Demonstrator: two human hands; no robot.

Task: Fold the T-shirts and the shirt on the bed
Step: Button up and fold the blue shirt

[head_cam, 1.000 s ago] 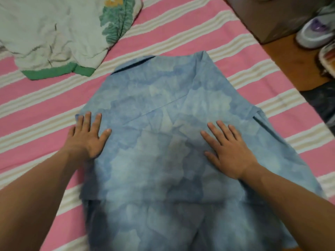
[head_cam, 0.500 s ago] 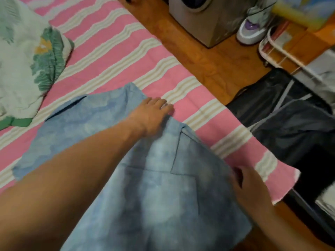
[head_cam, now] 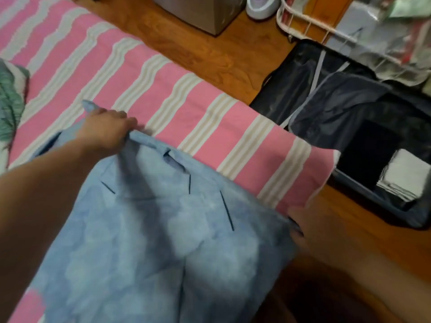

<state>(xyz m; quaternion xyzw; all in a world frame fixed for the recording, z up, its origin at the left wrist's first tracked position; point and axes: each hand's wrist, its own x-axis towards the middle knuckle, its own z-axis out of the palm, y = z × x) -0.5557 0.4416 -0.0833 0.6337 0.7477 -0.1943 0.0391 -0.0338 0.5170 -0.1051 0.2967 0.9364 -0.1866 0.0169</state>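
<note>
A mottled light-blue shirt [head_cam: 151, 241] lies over the near right part of the bed with the pink and cream striped sheet [head_cam: 198, 127]. My left hand [head_cam: 105, 129] reaches across and grips the shirt's far right edge, bunching the cloth and lifting it off the sheet. My right hand [head_cam: 300, 220] holds the shirt's near right edge by the bed's side, its fingers tucked under the fabric. A white T-shirt with green leaf print [head_cam: 10, 103] shows at the far left edge.
The bed's right edge runs diagonally; beyond it is wooden floor [head_cam: 210, 50]. An open dark suitcase [head_cam: 349, 127] with a white folded item lies on the floor. A grey box [head_cam: 200, 12], a shoe and a white wire rack [head_cam: 326, 29] stand farther back.
Both hands left the flat shirt and moved to its right side. My left hand went from resting on the far edge to gripping and lifting it. The view swung right.
</note>
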